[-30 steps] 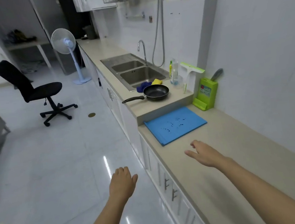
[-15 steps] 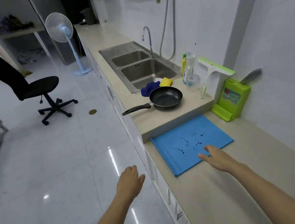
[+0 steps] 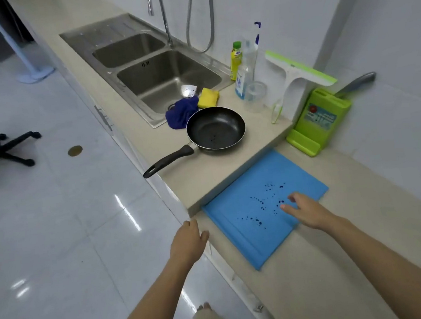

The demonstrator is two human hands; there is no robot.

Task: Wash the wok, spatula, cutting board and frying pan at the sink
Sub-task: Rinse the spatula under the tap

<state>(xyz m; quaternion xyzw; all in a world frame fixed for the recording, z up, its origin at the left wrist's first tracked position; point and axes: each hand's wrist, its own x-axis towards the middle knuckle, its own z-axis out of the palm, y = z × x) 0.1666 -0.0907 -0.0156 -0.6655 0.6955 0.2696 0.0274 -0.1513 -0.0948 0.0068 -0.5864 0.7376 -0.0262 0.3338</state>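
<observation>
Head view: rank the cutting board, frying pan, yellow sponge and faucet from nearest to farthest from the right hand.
1. Cutting board: blue, directly under the right hand, on the lower counter.
2. Frying pan: on the raised counter beyond the board, handle pointing toward the floor side.
3. Yellow sponge: at the sink's near corner, just past the pan.
4. Faucet: behind the basins, by the wall.

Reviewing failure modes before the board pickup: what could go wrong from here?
1. The cutting board lies flat against the raised counter step, so the right hand may struggle to get fingers under an edge.
2. The frying pan handle overhangs the counter edge; carrying the board past could knock it.
</observation>
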